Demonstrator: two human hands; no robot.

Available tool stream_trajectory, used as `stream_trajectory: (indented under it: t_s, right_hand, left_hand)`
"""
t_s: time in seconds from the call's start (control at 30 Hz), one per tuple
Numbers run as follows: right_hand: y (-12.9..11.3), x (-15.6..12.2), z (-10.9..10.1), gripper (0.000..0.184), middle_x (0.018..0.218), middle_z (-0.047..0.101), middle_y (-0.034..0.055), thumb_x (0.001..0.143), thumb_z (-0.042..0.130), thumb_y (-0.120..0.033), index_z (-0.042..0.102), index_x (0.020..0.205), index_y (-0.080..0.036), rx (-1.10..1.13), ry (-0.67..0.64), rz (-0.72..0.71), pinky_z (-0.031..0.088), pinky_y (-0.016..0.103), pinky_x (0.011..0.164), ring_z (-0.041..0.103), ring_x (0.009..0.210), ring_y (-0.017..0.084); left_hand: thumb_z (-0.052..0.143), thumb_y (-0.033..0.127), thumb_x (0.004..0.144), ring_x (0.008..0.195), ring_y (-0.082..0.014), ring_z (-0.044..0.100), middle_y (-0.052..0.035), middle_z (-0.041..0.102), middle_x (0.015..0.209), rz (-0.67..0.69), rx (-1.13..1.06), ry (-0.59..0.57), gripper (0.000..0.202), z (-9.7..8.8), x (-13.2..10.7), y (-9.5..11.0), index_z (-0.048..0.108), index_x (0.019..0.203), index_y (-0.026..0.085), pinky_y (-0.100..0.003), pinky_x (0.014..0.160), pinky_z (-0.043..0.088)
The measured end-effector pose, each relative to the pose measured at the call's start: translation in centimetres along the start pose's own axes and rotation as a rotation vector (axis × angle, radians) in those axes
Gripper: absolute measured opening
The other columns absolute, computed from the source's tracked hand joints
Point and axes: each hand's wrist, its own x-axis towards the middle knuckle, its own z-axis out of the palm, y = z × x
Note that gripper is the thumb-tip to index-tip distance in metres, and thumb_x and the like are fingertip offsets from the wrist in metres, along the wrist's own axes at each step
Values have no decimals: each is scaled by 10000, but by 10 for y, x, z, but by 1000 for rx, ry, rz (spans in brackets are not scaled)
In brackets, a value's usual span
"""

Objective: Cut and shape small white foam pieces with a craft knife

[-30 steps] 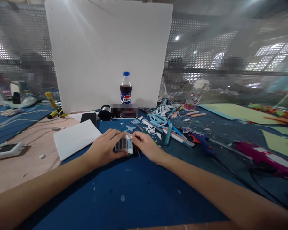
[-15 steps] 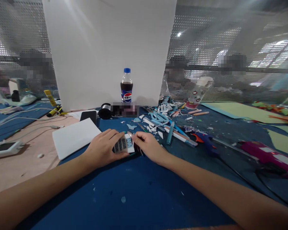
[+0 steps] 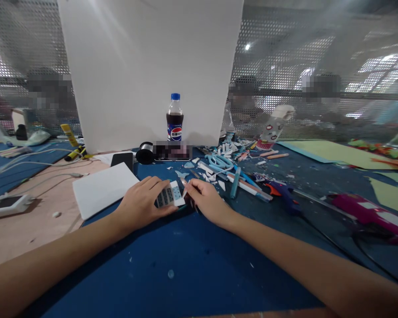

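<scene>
Near the middle of the blue mat lies a small white panel with rows of grey and light-blue dotted patches. My left hand covers its left part and grips it between thumb and fingers. Just off the panel's right edge, my right hand pinches a thin white strip between thumb and forefinger. The other fingers of that hand are curled under, and a slim dark thing by them is too blurred to name. Behind the panel rests a pale-blue scrap.
A white sheet lies left, a cola bottle stands behind. Scissors and white scraps clutter the back right. A blue glue gun and a magenta tool lie right, with dark cords.
My right hand has drawn slightly right, away from the panel's edge, and a thin white strip now shows in its pinch. My left hand keeps its hold, and the panel has tilted slightly.
</scene>
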Motion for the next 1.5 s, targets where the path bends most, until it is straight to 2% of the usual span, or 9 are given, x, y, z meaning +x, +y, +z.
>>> stream_trajectory:
  t_s: [0.4,0.57,0.7,0.8,0.9,1.03,1.1,1.23,1.5]
  right_hand:
    - [8,4,1,360,478,435,-34,883,370,-431,435,624,-189,211,79,87,351,225,405,426,397,88]
    - [10,4,1,262,538,456,-45,848,455,-401,437,693,-191,223,83,31,371,216,423,442,422,78]
    - [10,5,2,209,683,531,-5,833,471,-388,486,833,-179,253,75,67,390,218,419,473,479,85]
    - [6,5,1,255,811,558,46,852,424,-405,494,905,-166,290,62,78,403,216,428,519,584,108]
    - [0,1,-1,331,905,566,79,872,380,-437,526,971,-157,264,-4,35,439,231,515,550,709,130]
    - [-4,-2,-2,436,1095,543,100,839,470,-422,456,1204,-185,247,-85,-54,471,305,729,550,913,169]
    - [-4,-3,-1,407,1067,569,92,816,510,-413,504,1149,-178,228,-110,-82,467,326,763,552,927,179]
    - [-2,-1,0,318,904,628,77,770,581,-380,570,991,-151,187,-110,-55,476,331,721,584,817,181]
    - [7,5,1,281,873,644,68,698,651,-329,573,896,-144,419,-149,12,487,339,754,612,811,173]
  left_hand:
    - [540,474,786,861,-240,556,-114,594,923,-8,-18,15,477,-1,0,0,531,1077,96,-394,758,486]
    - [558,482,779,878,-242,551,-110,587,952,-5,-4,20,505,-2,0,0,509,1114,107,-385,749,487]
    - [558,490,775,865,-241,551,-110,586,936,4,3,47,506,-2,0,0,511,1102,107,-379,741,491]
    - [565,493,765,845,-237,556,-111,589,915,-1,-1,75,493,-2,0,0,527,1061,100,-378,735,496]
    - [580,488,753,834,-235,564,-114,590,914,-18,-5,108,490,-2,-1,0,533,1044,97,-373,720,505]
    - [592,486,749,856,-240,564,-121,590,947,7,-1,136,518,-2,-1,0,529,1088,99,-370,717,512]
    - [593,487,753,868,-244,562,-125,592,961,28,5,137,545,-1,-1,-1,517,1127,97,-382,730,511]
    - [590,493,761,890,-248,562,-134,602,982,59,4,146,592,0,-2,-3,485,1177,85,-401,761,509]
    - [579,520,760,986,-254,559,-132,596,1078,-19,-47,176,636,2,0,-5,410,1218,112,-396,809,510]
